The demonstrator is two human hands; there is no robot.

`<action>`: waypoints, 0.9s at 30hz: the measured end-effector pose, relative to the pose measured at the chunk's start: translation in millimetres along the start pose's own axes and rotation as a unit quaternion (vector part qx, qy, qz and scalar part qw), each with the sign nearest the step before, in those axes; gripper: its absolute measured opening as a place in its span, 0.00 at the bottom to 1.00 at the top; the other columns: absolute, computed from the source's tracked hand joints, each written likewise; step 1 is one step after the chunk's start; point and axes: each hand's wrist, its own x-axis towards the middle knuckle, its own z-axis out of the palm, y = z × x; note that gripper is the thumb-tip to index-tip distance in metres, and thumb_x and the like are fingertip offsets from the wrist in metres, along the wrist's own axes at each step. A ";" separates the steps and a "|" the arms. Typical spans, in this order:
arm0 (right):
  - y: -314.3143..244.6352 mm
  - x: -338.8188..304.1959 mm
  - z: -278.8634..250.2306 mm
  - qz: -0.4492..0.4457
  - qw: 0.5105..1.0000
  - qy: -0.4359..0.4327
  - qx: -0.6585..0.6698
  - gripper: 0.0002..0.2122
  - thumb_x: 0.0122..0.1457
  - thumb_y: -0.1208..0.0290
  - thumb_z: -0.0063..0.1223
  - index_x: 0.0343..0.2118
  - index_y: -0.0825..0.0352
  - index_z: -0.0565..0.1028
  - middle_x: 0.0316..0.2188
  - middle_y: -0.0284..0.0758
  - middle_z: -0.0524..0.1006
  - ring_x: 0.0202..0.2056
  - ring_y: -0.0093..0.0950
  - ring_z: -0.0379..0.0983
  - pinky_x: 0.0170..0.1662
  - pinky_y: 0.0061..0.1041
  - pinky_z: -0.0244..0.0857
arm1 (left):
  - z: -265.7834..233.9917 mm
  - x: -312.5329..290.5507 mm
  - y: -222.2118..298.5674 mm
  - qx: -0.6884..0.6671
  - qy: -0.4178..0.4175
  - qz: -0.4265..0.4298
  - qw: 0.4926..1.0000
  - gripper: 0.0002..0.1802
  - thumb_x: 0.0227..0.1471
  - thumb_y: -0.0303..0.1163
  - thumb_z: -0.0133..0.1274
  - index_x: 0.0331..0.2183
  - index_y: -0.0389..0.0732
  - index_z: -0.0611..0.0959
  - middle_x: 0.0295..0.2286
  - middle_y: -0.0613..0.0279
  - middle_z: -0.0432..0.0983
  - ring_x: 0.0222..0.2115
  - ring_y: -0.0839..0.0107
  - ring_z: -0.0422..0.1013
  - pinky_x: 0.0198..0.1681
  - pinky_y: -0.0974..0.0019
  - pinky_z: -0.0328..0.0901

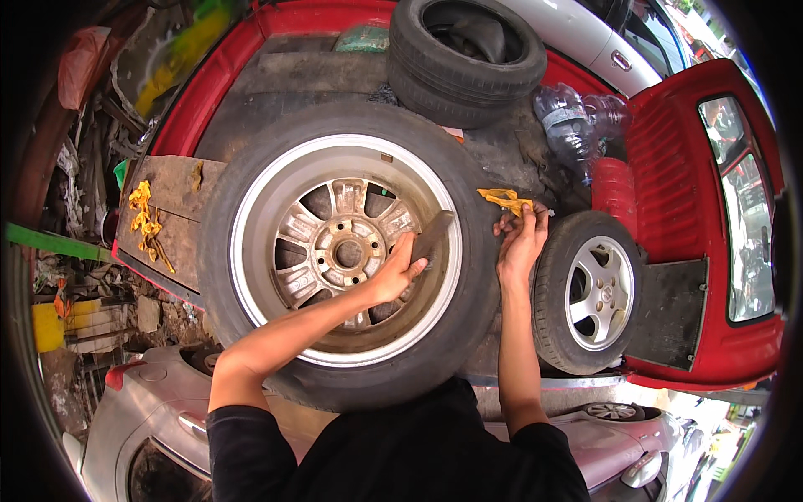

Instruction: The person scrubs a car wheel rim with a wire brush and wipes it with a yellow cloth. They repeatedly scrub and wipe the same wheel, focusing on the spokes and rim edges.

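At the left of the frame, crumpled yellow scraps [146, 224] lie on a brown board [181, 177] beside the large tyre [219, 238]. This tyre lies flat at the centre of the frame, around a silver wheel [348, 194] whose spoked face and centre hole are turned toward your view.

Your left forearm crosses the lower left part of the wheel. Your left hand [396, 274] is over the spokes, right of the centre hole, with its fingers closed around a dark flat tool [437, 234]. The governing relation, as judged here, is tool to rim: the tool's long axis runs from your left hand toward the upper right, and its far end overlaps the rim's right inner wall. You cannot tell from this view whether the two touch. Your left hand is the nearer one to the wheel's centre.

Your right hand [520, 243] is outside the wheel, right of centre in the frame, near the large tyre's right edge. Its thumb and fingers are drawn narrow, pinching a yellow strip [500, 197] that points to the upper left.

Just right of that hand stands a smaller wheel with tyre [598, 293]; above it, clear plastic bottles [569, 125] lie near the red ribbed panel [669, 167].
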 end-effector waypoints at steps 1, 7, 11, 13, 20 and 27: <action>-0.2 -0.7 -0.3 0.006 1.000 0.006 -0.004 0.06 0.69 0.70 0.48 0.42 0.65 0.66 0.29 0.32 0.66 0.23 0.25 0.68 0.25 0.28 0.65 | 0.9 0.3 0.5 0.009 -0.016 0.002 1.000 0.27 0.66 0.37 0.49 0.58 0.32 0.61 0.48 0.46 0.60 0.54 0.53 0.60 0.62 0.53 0.54; 1.2 -0.1 1.1 -0.014 1.000 0.011 -0.004 0.06 0.69 0.70 0.48 0.41 0.66 0.66 0.28 0.32 0.66 0.22 0.25 0.68 0.24 0.28 0.65 | -1.8 -2.7 8.7 -0.071 0.020 0.005 0.997 0.31 0.67 0.37 0.49 0.61 0.30 0.58 0.54 0.40 0.60 0.61 0.50 0.57 0.66 0.54 0.50; 1.0 -0.3 1.5 -0.019 1.000 0.014 -0.017 0.06 0.69 0.71 0.47 0.41 0.66 0.66 0.28 0.32 0.66 0.22 0.25 0.68 0.23 0.28 0.65 | -5.9 -2.5 15.3 0.043 -0.054 -0.047 0.996 0.31 0.67 0.37 0.49 0.61 0.30 0.58 0.51 0.41 0.61 0.57 0.48 0.60 0.64 0.53 0.52; 1.1 0.3 1.6 -0.026 0.999 0.021 -0.015 0.05 0.69 0.71 0.47 0.41 0.66 0.66 0.27 0.32 0.67 0.22 0.24 0.68 0.23 0.28 0.65 | -6.5 -2.2 17.4 -0.010 -0.027 0.036 0.999 0.31 0.67 0.37 0.49 0.61 0.30 0.58 0.51 0.41 0.61 0.57 0.47 0.60 0.64 0.53 0.53; 1.9 1.3 3.0 -0.038 0.999 0.035 -0.013 0.05 0.69 0.71 0.47 0.40 0.67 0.66 0.26 0.32 0.67 0.20 0.24 0.67 0.23 0.27 0.65 | -1.9 -14.0 19.2 -0.040 -0.022 -0.002 0.999 0.30 0.67 0.39 0.48 0.60 0.31 0.59 0.53 0.40 0.61 0.60 0.50 0.58 0.64 0.56 0.53; 2.7 1.2 2.8 -0.034 0.998 0.046 -0.028 0.05 0.69 0.72 0.46 0.40 0.67 0.66 0.24 0.32 0.66 0.20 0.23 0.67 0.22 0.27 0.65 | -6.2 -14.6 17.8 -0.030 -0.068 -0.028 0.997 0.37 0.68 0.40 0.47 0.65 0.28 0.52 0.64 0.34 0.51 0.68 0.47 0.48 0.69 0.53 0.48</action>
